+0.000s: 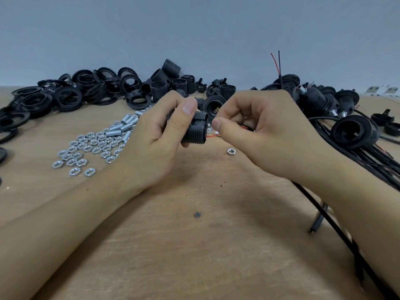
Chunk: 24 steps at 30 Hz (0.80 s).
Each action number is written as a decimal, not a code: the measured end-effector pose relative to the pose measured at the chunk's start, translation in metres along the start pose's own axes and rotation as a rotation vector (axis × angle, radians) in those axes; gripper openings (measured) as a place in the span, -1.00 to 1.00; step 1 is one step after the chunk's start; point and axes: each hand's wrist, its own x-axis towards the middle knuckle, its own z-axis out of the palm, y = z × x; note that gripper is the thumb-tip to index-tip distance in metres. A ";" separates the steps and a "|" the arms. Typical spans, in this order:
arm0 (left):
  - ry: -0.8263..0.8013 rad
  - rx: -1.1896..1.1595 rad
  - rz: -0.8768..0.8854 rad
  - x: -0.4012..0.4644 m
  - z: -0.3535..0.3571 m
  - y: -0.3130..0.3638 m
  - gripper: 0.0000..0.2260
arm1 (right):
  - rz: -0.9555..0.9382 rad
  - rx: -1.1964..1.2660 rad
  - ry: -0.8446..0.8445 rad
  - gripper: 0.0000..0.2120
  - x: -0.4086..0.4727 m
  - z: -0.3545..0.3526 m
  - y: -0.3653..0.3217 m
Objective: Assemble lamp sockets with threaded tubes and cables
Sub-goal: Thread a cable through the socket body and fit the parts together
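Black ribbed threaded socket (195, 129).

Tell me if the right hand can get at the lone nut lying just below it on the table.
Probably yes. The lone nut lies apart on bare table just under the right hand, nothing covering it; but that hand pinches wires, so it must let go first.

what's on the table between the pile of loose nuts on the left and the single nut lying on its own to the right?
Head view: the left hand, gripping a black threaded socket, fills most of that stretch between the nut pile and the lone nut.
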 end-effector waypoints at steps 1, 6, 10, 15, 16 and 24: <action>-0.002 0.017 0.023 -0.001 -0.001 0.000 -0.66 | 0.014 0.012 -0.017 -0.89 0.001 -0.001 -0.001; 0.004 0.029 0.069 -0.002 0.000 0.002 -0.68 | 0.049 0.114 -0.028 -0.86 0.002 -0.005 -0.002; -0.009 0.022 0.076 0.000 -0.003 0.002 -0.66 | 0.023 0.137 -0.021 -0.86 -0.001 -0.002 -0.004; -0.011 -0.104 -0.001 -0.001 -0.002 0.006 -0.72 | 0.060 0.224 -0.061 -0.83 0.000 -0.001 -0.004; -0.008 -0.156 -0.018 -0.001 -0.001 0.006 -0.73 | 0.070 0.252 -0.076 -0.82 0.000 -0.002 -0.004; 0.014 -0.283 -0.153 0.000 -0.002 0.008 -0.67 | 0.179 0.476 -0.221 -0.80 0.000 0.000 -0.003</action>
